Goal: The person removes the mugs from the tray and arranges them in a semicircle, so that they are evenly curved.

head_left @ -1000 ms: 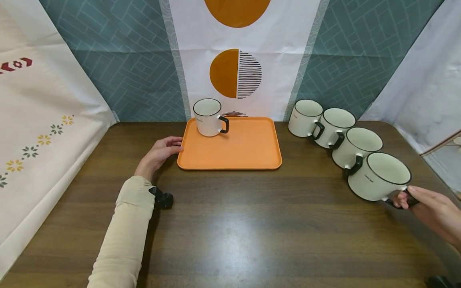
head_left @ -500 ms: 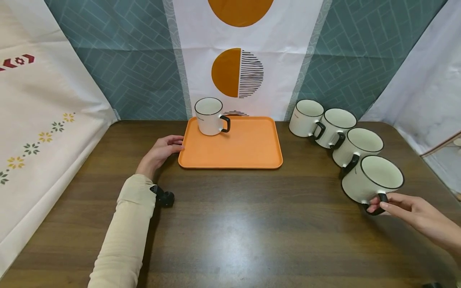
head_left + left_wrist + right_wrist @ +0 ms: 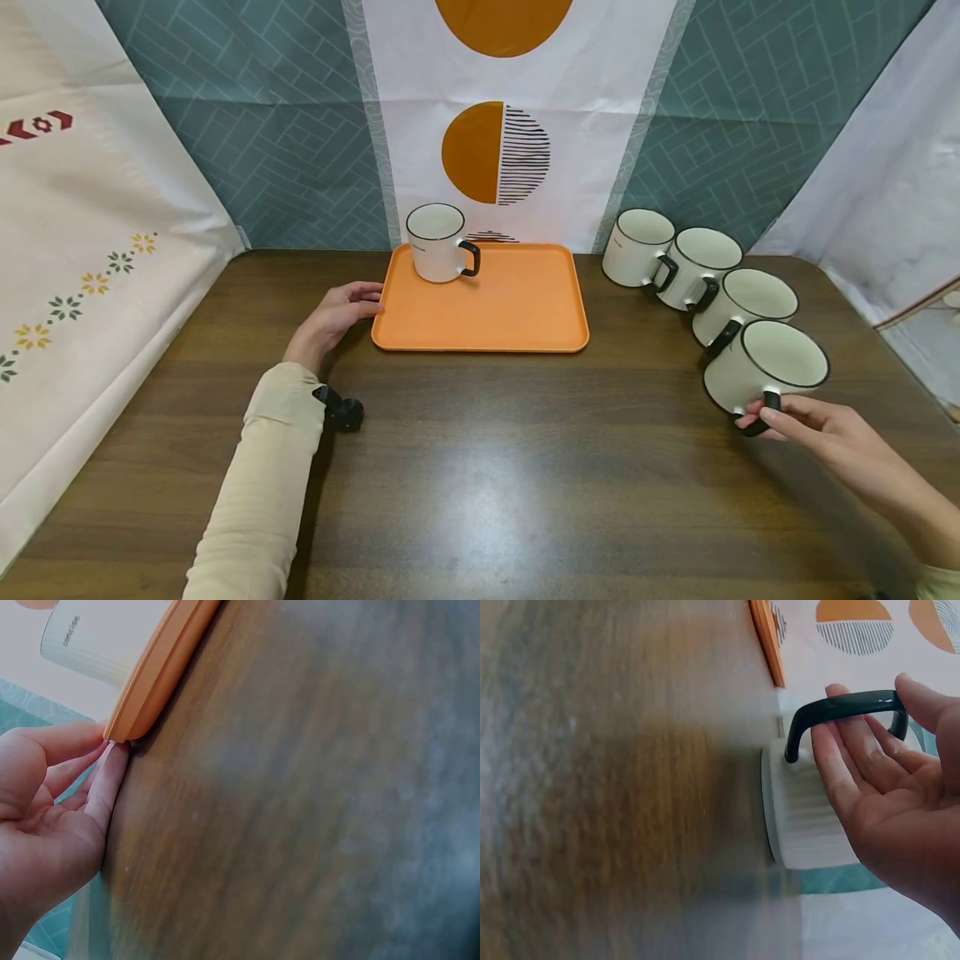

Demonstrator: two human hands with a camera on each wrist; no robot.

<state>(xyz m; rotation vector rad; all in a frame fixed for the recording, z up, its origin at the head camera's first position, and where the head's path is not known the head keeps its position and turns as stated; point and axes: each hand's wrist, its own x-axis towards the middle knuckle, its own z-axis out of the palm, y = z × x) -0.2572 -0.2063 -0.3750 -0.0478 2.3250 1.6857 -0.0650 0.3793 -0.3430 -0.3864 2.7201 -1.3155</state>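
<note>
My right hand point(image 3: 817, 425) grips the black handle of the nearest white enamel-look mug point(image 3: 738, 379), which has a black rim. In the right wrist view several fingers pass through the handle point(image 3: 847, 705) and the thumb presses on its outside. On the far left of an orange tray point(image 3: 510, 312) stands another such mug point(image 3: 437, 260), handle to the right. My left hand point(image 3: 330, 321) is at the tray's left edge; the left wrist view has its fingertips pinching the rim point(image 3: 139, 712). Printed letters show on the mug on the tray point(image 3: 82, 641).
Beyond the held mug a slanting row holds a near mug point(image 3: 720, 312), a middle mug point(image 3: 678, 279) and a far mug point(image 3: 628, 258), close together. Wooden table point(image 3: 450, 467) lies between them and the tray. A patterned cloth point(image 3: 262, 167) hangs behind the table.
The right hand has moved left with the held mug, whose handle has turned toward the front. The left hand, tray and other mugs keep their places apart from a slight view shift.
</note>
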